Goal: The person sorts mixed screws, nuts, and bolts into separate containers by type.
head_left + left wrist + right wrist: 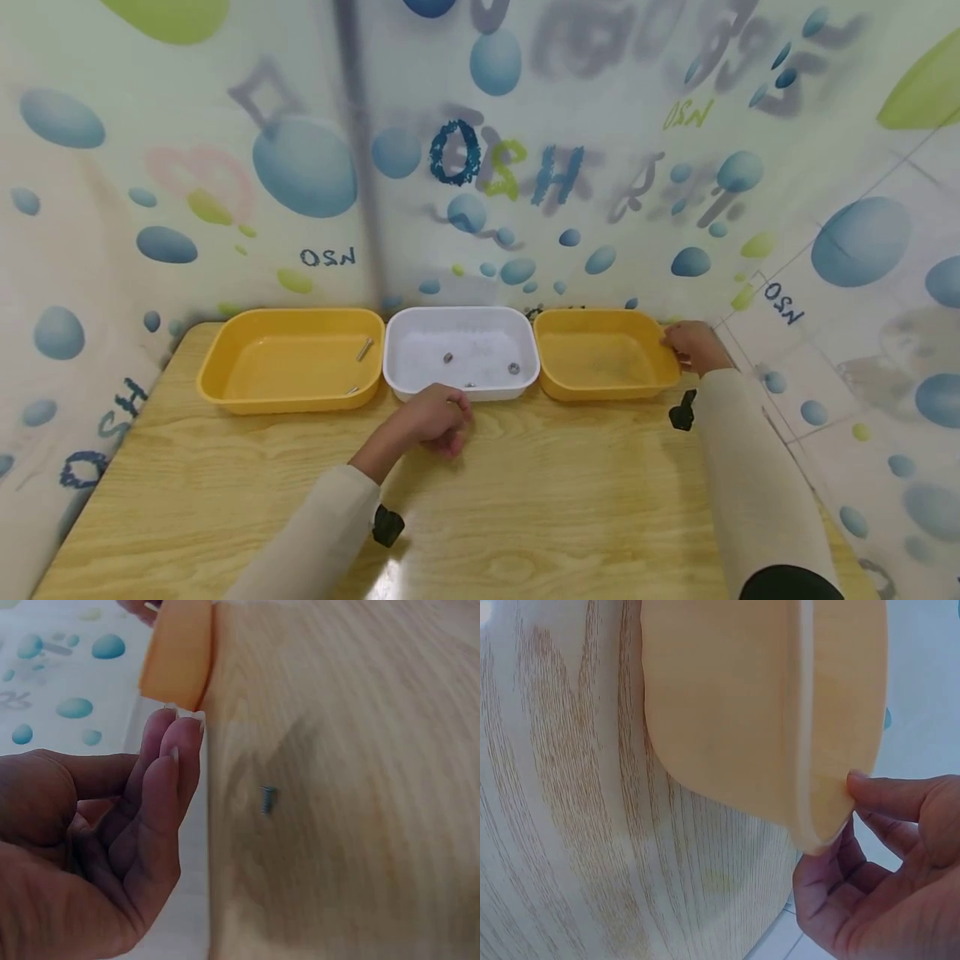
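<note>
Three trays stand in a row at the table's far edge: a left yellow tray (225,367), a white tray (397,358) and a right yellow tray (551,371). My left hand (441,417) (161,772) hovers just in front of the white tray's near rim, fingers relaxed, holding nothing. A small screw (268,799) lies on the wood beside that hand. My right hand (692,343) (877,847) pinches the right yellow tray (735,697) at its right rim, thumb on top and fingers underneath.
The left yellow tray holds two long screws (364,348). Three small metal pieces (513,367) lie in the white tray. Bubble-patterned walls close in the wooden table (562,500) at the back and on both sides.
</note>
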`<action>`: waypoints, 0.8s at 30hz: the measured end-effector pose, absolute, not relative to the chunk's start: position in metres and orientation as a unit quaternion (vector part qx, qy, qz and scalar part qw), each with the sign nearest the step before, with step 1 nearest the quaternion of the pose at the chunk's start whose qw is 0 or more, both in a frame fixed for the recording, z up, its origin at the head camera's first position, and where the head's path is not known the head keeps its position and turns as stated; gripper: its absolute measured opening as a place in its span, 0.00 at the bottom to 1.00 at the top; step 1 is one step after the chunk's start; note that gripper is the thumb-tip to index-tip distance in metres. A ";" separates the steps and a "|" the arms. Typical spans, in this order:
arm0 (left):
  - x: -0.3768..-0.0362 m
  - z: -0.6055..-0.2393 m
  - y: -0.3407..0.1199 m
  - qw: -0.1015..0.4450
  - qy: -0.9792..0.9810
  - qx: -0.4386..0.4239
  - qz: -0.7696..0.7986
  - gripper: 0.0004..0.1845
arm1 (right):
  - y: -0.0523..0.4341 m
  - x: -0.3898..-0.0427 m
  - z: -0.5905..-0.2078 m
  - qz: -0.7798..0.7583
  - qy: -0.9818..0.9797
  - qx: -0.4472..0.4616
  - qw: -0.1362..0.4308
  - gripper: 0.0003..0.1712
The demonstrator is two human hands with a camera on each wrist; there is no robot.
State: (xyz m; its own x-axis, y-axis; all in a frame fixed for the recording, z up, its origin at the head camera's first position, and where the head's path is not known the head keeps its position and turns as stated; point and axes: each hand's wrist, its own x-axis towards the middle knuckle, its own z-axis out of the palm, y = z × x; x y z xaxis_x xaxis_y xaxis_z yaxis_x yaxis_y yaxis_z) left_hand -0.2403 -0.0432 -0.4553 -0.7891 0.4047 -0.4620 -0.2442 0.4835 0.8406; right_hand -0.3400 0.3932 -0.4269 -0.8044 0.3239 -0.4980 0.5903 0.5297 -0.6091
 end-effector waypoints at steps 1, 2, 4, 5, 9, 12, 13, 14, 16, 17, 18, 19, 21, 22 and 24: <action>-0.238 -0.458 -0.045 0.320 0.802 0.055 0.501 0.11 | 0.393 -0.341 -0.427 -0.407 0.858 0.269 0.163 0.23; -0.235 -0.461 -0.046 0.321 0.804 0.058 0.498 0.11 | 0.394 -0.341 -0.427 -0.408 0.857 0.271 0.163 0.23; -0.231 -0.464 -0.048 0.323 0.806 0.061 0.492 0.11 | 0.394 -0.342 -0.427 -0.409 0.856 0.271 0.163 0.23; -0.230 -0.466 -0.049 0.325 0.807 0.060 0.490 0.11 | 0.395 -0.343 -0.428 -0.410 0.856 0.269 0.163 0.23; -0.226 -0.471 -0.053 0.334 0.804 0.051 0.490 0.10 | 0.396 -0.342 -0.430 -0.413 0.857 0.262 0.165 0.23; -0.225 -0.477 -0.057 0.343 0.801 0.051 0.488 0.09 | 0.397 -0.341 -0.431 -0.407 0.860 0.261 0.166 0.22; -0.225 -0.479 -0.059 0.347 0.801 0.051 0.485 0.09 | 0.397 -0.340 -0.431 -0.405 0.860 0.261 0.166 0.21; -0.225 -0.481 -0.060 0.348 0.802 0.051 0.482 0.09 | 0.398 -0.340 -0.431 -0.404 0.861 0.261 0.167 0.21; -0.224 -0.484 -0.062 0.352 0.801 0.048 0.482 0.09 | 0.398 -0.340 -0.431 -0.402 0.861 0.263 0.168 0.21; -0.224 -0.486 -0.063 0.352 0.801 0.045 0.482 0.08 | 0.398 -0.340 -0.431 -0.402 0.861 0.263 0.169 0.22; -0.224 -0.487 -0.063 0.353 0.800 0.043 0.484 0.08 | 0.398 -0.340 -0.431 -0.402 0.861 0.262 0.169 0.22; -0.224 -0.487 -0.064 0.354 0.797 0.037 0.488 0.08 | 0.398 -0.340 -0.431 -0.404 0.860 0.262 0.168 0.23; -0.224 -0.489 -0.064 0.353 0.792 0.030 0.498 0.07 | 0.398 -0.340 -0.431 -0.401 0.862 0.261 0.167 0.23; -0.224 -0.489 -0.064 0.352 0.791 0.027 0.500 0.06 | 0.397 -0.341 -0.431 -0.401 0.862 0.261 0.167 0.23; -0.224 -0.490 -0.065 0.351 0.789 0.022 0.503 0.05 | 0.397 -0.341 -0.431 -0.400 0.863 0.258 0.168 0.24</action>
State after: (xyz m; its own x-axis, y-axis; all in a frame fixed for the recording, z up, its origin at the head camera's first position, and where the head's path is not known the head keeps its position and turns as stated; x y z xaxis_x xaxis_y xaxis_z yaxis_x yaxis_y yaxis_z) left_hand -0.2242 -0.0649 -0.4896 -0.7527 0.3879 -0.5320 -0.3187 0.4924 0.8099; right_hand -0.3408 0.3973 -0.4307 -0.8104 0.3110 -0.4964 0.5798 0.5468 -0.6040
